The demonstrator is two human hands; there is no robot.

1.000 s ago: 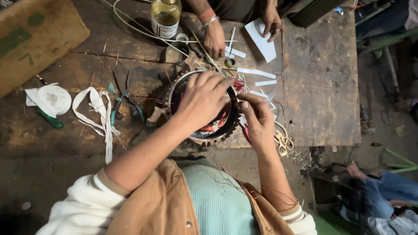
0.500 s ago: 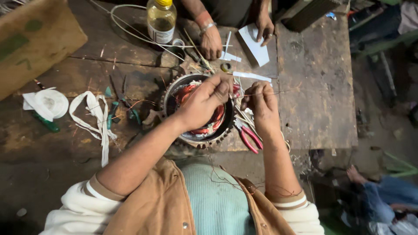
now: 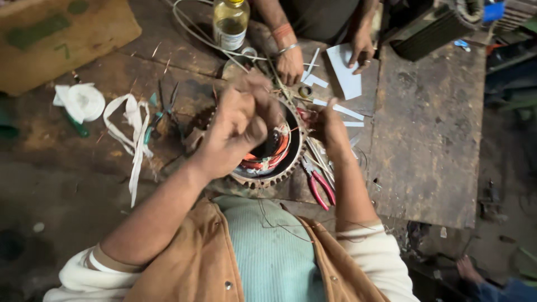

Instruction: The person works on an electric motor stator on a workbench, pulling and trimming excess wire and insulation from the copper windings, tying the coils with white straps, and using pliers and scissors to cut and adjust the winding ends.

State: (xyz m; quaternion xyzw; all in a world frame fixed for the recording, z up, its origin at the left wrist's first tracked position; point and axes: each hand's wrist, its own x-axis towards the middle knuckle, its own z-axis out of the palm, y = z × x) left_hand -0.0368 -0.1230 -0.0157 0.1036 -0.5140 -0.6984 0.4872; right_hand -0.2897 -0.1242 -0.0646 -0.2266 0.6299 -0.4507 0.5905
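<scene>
A round metal motor stator (image 3: 269,180) with red and orange windings lies on the dark wooden bench. My left hand (image 3: 238,130) hovers over its middle as a closed fist, with the fingertips blurred; I cannot make out anything in it. My right hand (image 3: 331,127) rests at the stator's right rim, its fingertips pinched on the red winding there. Thin wires run from the stator toward my chest.
Red-handled pliers (image 3: 320,188) lie just right of the stator. Another person's hands (image 3: 291,64) rest on white paper strips (image 3: 344,76) at the far side, by a glass bottle (image 3: 230,23). White tape (image 3: 134,137), blue-handled pliers (image 3: 158,114) and a board (image 3: 61,39) lie left.
My left hand has lifted off the stator and curled into a fist. My right hand has stayed at the right rim. The view has shifted slightly.
</scene>
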